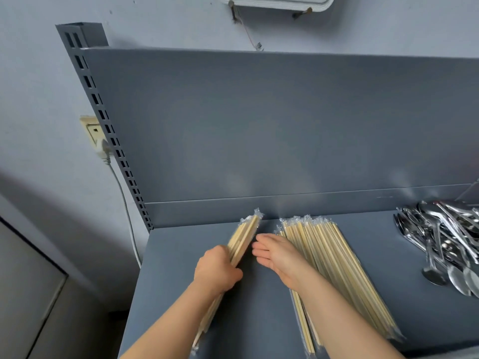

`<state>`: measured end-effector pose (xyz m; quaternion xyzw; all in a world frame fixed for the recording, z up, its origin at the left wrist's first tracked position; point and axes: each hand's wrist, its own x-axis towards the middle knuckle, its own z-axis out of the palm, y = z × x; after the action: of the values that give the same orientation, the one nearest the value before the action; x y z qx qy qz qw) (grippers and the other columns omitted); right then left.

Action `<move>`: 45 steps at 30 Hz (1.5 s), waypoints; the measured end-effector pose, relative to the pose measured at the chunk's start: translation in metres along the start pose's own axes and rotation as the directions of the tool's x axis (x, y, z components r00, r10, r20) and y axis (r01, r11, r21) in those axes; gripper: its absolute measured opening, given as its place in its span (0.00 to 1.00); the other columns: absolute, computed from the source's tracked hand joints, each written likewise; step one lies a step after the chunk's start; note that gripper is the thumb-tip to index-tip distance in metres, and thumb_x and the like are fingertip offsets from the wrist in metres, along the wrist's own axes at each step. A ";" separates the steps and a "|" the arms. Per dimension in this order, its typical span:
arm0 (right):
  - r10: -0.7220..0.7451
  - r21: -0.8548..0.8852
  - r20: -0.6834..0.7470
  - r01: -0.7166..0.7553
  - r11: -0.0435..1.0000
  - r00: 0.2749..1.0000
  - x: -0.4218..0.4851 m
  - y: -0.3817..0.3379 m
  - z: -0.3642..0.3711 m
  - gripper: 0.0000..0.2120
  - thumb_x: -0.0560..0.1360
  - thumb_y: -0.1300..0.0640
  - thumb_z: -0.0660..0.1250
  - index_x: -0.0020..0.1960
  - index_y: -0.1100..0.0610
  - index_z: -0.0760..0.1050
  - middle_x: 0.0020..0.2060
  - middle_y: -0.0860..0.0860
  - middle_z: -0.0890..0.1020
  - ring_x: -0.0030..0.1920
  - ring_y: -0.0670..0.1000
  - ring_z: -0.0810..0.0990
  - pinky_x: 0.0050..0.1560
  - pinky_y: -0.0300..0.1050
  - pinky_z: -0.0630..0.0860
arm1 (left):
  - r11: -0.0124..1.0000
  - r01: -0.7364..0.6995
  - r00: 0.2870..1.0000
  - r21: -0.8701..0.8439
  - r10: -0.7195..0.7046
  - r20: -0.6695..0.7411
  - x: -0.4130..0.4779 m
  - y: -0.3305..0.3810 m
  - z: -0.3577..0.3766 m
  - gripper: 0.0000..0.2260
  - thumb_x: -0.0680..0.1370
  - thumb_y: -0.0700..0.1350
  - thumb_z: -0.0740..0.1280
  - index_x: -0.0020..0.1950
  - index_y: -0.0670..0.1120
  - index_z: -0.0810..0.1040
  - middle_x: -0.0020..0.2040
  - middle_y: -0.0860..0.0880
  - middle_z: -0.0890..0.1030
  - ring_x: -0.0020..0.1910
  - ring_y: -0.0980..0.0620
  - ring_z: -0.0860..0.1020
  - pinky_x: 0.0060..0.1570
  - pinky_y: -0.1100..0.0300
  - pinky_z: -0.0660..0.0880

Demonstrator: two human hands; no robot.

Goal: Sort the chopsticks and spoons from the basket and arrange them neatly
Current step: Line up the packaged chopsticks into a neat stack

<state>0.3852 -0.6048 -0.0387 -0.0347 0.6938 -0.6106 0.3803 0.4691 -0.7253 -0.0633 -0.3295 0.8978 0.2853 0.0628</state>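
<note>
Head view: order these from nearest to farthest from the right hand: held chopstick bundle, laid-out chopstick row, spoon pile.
1. Laid-out row of plastic-wrapped wooden chopsticks: against the right hand, on its right side.
2. Bundle of wrapped wooden chopsticks in the grip of the left hand: just left, across a small gap.
3. Pile of shiny steel spoons: far off to the right.

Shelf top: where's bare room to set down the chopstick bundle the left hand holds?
Free: the gap between the left hand with its chopstick bundle and the laid chopstick row, partly taken by the open right hand; the strip from the bundle to the left edge of the shelf; the wedge between row and spoon pile. Crowded: far right, spoons overlapping.
</note>
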 end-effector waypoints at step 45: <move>-0.569 0.109 0.302 0.565 0.818 0.765 -0.037 -0.106 -0.002 0.09 0.76 0.50 0.68 0.48 0.53 0.83 0.47 0.54 0.86 0.51 0.52 0.83 0.55 0.46 0.79 | 0.520 -0.570 0.792 -0.636 0.139 -0.595 -0.025 0.056 0.014 0.12 0.69 0.47 0.75 0.42 0.58 0.73 0.34 0.56 0.76 0.30 0.59 0.72 0.31 0.70 0.70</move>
<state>0.3662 -0.6105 0.0723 -0.3391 0.5759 -0.6866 0.2861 0.4523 -0.6688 -0.0413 -0.1832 0.7105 0.5683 -0.3724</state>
